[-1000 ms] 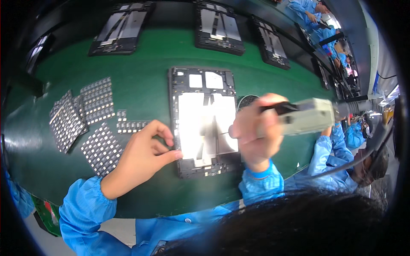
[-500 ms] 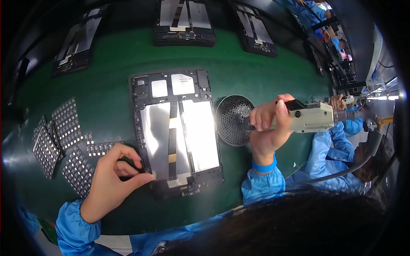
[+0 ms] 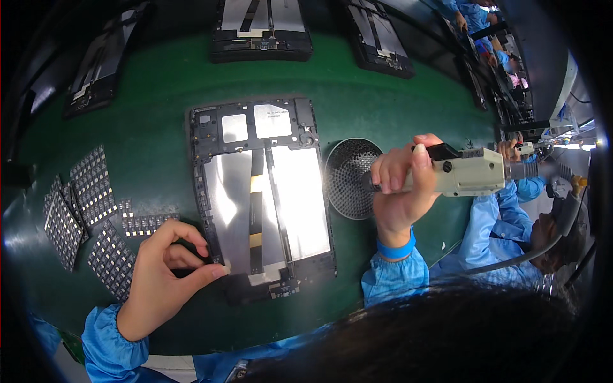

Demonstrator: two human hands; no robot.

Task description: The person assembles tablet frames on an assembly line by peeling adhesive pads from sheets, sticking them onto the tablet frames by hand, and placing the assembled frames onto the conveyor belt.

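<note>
An opened tablet chassis (image 3: 262, 191) with two shiny silver battery cells lies on the green mat (image 3: 383, 96) in front of me. My left hand (image 3: 163, 274) rests at its lower left corner, thumb and forefinger touching the frame edge. My right hand (image 3: 402, 188) is wrapped around a beige electric screwdriver (image 3: 466, 171), held sideways above a round perforated screw dish (image 3: 351, 177) just right of the chassis.
Dark strips of small components (image 3: 83, 210) lie fanned out at the left. More opened tablet chassis (image 3: 262, 29) sit along the far side of the mat. Another person in a blue sleeve (image 3: 504, 223) works at the right.
The view has shifted, so the chassis now sits more central. My right hand with the screwdriver has come off the chassis and moved right, over the screw dish. My left hand stays at the lower left corner.
</note>
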